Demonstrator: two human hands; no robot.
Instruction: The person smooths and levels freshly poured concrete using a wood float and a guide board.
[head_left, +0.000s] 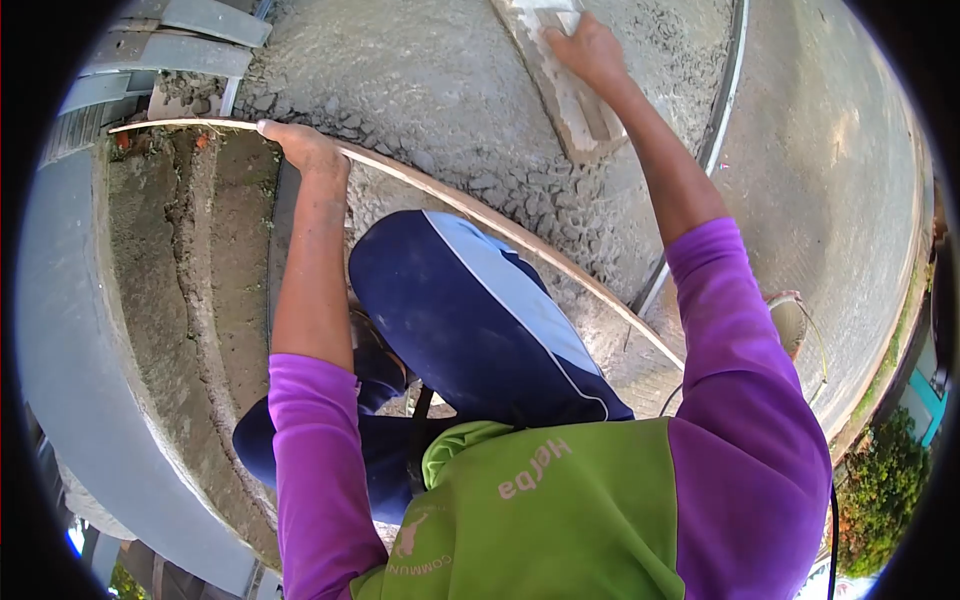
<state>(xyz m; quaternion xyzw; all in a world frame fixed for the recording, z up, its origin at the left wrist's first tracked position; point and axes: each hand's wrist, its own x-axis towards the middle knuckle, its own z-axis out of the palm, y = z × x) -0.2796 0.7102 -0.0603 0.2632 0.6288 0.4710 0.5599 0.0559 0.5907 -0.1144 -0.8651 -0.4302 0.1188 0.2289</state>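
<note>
My right hand [590, 45], top centre, grips the long grey wooden float [572, 95] lying on rough wet concrete [450, 90]; my left hand [305, 145] clasps the thin curved wooden edging strip [480, 215]; I'd best keep the float flat, strokes even.

Open wet concrete [450, 110] lies between the left hand [305, 148] and the right hand [590, 50], which are well apart; a hand could pass freely across this gap. The wooden form board [520, 240] bounds the slab on the near side, running under the left hand. The raised knee [470, 300] blocks the space just behind the board. The wooden float [575, 105] occupies the slab beneath the right hand; a metal edge strip [725, 100] closes the far right side.
</note>
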